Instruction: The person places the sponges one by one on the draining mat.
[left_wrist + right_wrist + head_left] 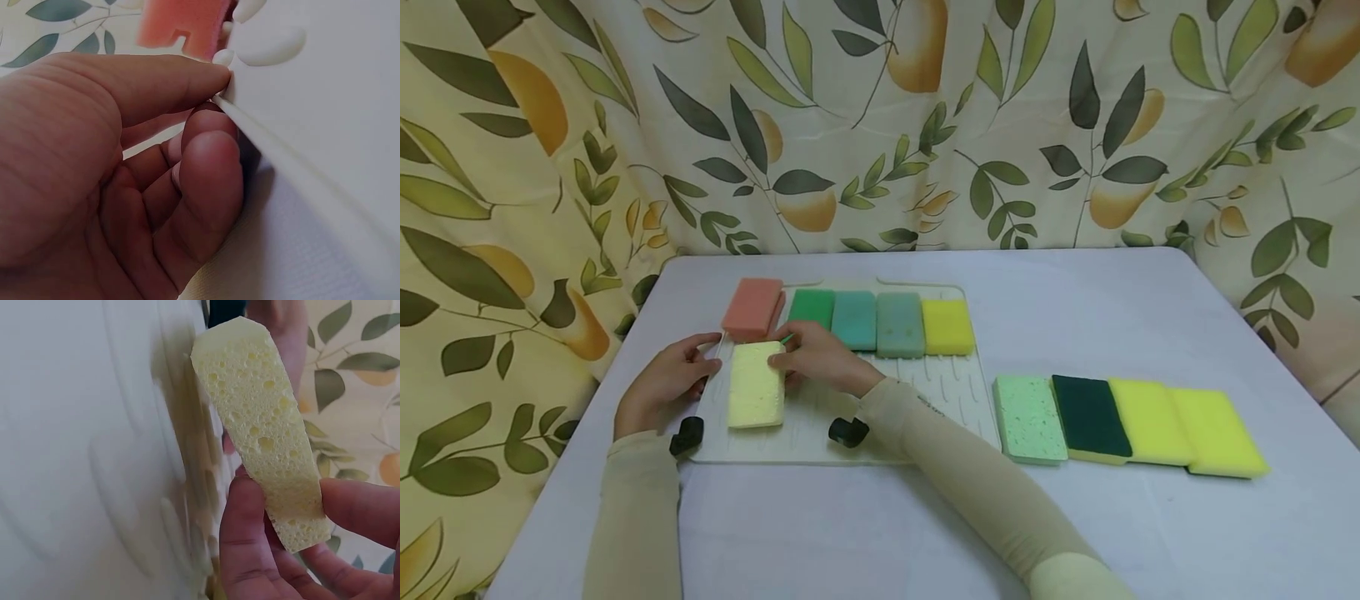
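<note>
Pale sponge pinched over the tray's left side

The pale yellow sponge [756, 387] is over the left part of the white tray [947, 400], pinched by the right hand [823, 354]. That grip is parted only by the sponge's thickness, thumb on one face and fingers on the other; holding it by one side probably lets the rest hang free. In the right wrist view it sits tilted, clear of the tray's ridges.

The left hand [662, 383] has its grip closed thinly on the tray's left rim, thumb above and a finger beneath, presumably to steady it.

Along the tray's far edge, the coral sponge [751, 308] at the left corner, then green [811, 307], teal [854, 321], grey-green [900, 325] and yellow [948, 327] ones make a row, perhaps to leave the near part free. Right of the tray, four more sponges [1030, 421] line the desk [1075, 317], likely kept within the right hand's reach.
</note>
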The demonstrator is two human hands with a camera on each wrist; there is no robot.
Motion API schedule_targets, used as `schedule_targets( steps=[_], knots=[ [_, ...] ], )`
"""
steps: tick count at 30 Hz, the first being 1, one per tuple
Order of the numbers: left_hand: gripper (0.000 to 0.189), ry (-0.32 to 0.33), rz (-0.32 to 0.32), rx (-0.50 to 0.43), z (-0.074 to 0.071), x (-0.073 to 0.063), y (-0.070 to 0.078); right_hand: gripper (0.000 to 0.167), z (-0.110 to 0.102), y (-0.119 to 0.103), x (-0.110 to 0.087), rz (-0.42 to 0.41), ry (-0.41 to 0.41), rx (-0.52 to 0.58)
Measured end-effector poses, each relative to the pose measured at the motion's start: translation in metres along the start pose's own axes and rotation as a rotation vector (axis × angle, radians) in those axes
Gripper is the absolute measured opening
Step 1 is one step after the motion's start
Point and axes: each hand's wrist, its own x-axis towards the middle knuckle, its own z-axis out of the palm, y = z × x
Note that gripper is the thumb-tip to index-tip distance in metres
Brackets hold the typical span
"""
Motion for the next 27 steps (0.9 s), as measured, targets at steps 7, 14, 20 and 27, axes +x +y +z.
schedule_targets(
  steps=[7,14,20,27],
  knots=[
    [0.06,-0.011,0.003,0.028,-0.002,0.0,0.0,0.025,0.01,-0.001,0.008,0.004,0.006,0.003],
    [0.06,-0.034,-0.01,0.0,-0.004,0.0,-0.001,0.026,0.02,0.001,0.013,0.015,0.019,-0.021],
    [0.058,-0.014,-0.004,0.033,-0.005,0.001,0.002,0.027,0.027,0.002,0.015,0.027,0.056,-0.134],
    [0.058,-0.029,0.007,0.034,-0.004,0.0,-0.001,0.026,0.035,0.001,0.015,0.015,0.081,-0.358]
  ],
)
